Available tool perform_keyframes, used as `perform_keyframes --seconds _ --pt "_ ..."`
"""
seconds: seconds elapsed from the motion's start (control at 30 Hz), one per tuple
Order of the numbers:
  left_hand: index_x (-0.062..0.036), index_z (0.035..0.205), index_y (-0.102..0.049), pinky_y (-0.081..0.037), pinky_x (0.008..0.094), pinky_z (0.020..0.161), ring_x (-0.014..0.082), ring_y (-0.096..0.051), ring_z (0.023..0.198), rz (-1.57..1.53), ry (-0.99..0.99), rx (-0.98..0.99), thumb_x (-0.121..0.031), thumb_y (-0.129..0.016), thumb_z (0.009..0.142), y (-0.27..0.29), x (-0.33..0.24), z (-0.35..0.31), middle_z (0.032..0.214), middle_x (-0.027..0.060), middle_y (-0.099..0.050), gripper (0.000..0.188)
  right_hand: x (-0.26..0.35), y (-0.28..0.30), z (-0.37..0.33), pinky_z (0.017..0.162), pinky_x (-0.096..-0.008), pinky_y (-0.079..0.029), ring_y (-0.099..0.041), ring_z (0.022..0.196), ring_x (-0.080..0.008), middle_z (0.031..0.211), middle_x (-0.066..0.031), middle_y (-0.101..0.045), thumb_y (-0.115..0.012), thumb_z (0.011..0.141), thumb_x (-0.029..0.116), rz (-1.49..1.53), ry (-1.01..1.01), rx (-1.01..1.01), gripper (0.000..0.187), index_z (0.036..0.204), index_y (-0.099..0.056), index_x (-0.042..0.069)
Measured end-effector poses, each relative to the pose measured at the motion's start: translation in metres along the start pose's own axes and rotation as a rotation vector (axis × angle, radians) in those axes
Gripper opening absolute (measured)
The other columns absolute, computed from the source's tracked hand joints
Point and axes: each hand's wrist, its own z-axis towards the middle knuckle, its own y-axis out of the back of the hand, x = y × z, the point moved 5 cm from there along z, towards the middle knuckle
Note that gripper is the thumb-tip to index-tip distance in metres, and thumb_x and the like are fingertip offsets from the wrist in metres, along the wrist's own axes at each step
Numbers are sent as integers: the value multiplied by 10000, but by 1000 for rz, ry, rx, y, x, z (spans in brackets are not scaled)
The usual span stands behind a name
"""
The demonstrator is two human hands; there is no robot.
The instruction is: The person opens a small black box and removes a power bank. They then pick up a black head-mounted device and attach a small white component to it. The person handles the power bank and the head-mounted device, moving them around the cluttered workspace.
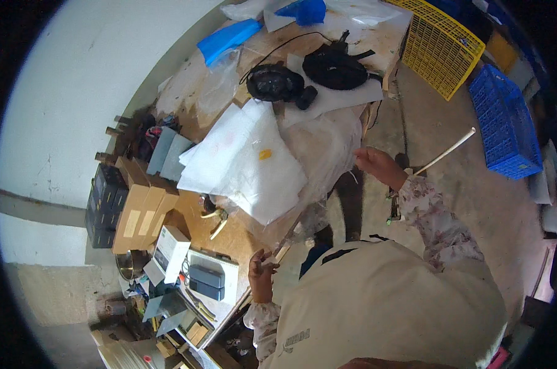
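My left hand [262,277] is over the front edge of the wooden table, fingers loosely bent and apart, with nothing visible in it. My right hand [382,167] reaches out beyond the table's edge, its fingers stretched toward a crumpled clear plastic sheet [328,144]. The fingertips meet the sheet's edge; no firm grip on it shows. Beside that plastic lies a stack of white foam sheets [254,166] with a small yellow piece [265,154] on top. A cream-handled tool [218,224] rests on bare wood nearest my left hand.
A black rounded device [275,83] and a black strapped pouch [334,66] lie at the table's far end. Brown cardboard boxes [144,206] and a dark grey box [206,281] stand left. Yellow [441,49] and blue [506,123] crates and a pale stick [448,150] are right.
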Motion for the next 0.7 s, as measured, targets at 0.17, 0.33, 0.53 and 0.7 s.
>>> perform_keyframes --seconds 0.17,0.33,0.53,0.7 --pt "-17 1285 -457 -496 284 755 183 -613 910 18 3 26 22 -553 817 -29 -17 33 1179 107 -526 479 -4 31 44 840 -273 -468 -558 950 -121 1009 -37 -590 -596 909 199 -49 60 -69 328 1173 -556 7" --pt "-21 1310 -444 -474 304 841 201 -577 992 -16 -111 31 1 -559 835 -66 -21 83 1184 118 -540 489 12 64 73 817 -283 -478 -577 926 -136 995 -49 -608 -615 896 215 -161 -27 -140 327 1163 -571 33" --pt "-9 1323 -436 -414 325 970 209 -508 1130 -31 -148 38 15 -551 853 -104 -33 121 1238 131 -528 484 -1 114 143 810 -306 -488 -611 907 -185 1010 -84 -635 -619 884 242 -301 26 -185 339 1148 -577 33" --pt "-2 1292 -449 -409 335 972 205 -501 1133 -34 -158 -96 35 -525 874 -125 -42 138 1217 122 -538 427 -3 204 245 903 -390 -452 -571 1049 -298 1184 -153 -566 -638 853 297 -665 51 -454 437 1202 -536 54"
